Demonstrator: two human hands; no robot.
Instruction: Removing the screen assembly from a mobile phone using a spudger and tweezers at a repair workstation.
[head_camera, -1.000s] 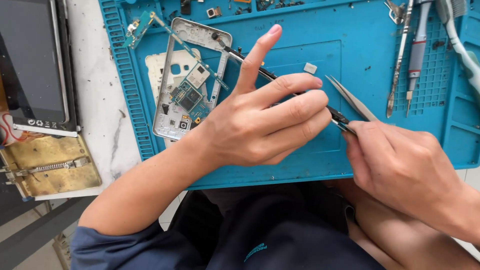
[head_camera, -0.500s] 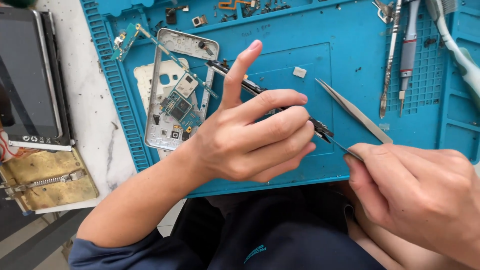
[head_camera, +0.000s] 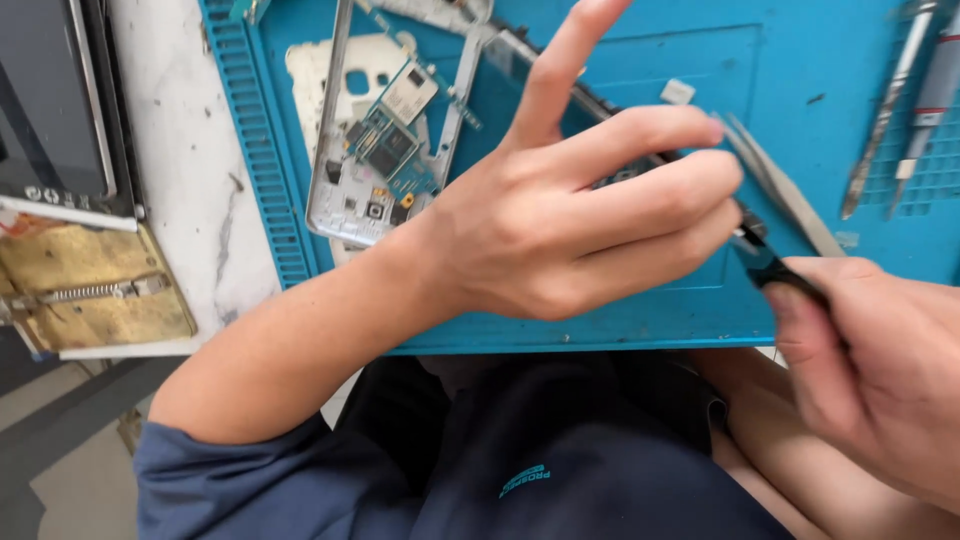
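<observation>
My left hand (head_camera: 570, 210) hovers over a blue work mat (head_camera: 640, 310), index finger pointing up and the other fingers curled around a thin dark tool (head_camera: 750, 240). My right hand (head_camera: 880, 380), at the lower right, pinches the tool's black handle end. The tool's shaft runs under my left fingers toward an opened phone frame with a bare circuit board (head_camera: 385, 150) at the mat's upper left. Its tip is hidden by my hand. Metal tweezers (head_camera: 785, 190) lie on the mat just beyond my right hand.
A small white part (head_camera: 678, 90) lies on the mat. Two screwdrivers (head_camera: 890, 130) rest at the upper right. Left of the mat are a dark-screened device (head_camera: 50, 110) and a brass-coloured clamp plate (head_camera: 90, 300) on the white bench.
The view has closed in and shifted; the phone frame now sits higher in view. My right hand has slid toward the right edge, still on the tool, and my left fingers stay curled over it.
</observation>
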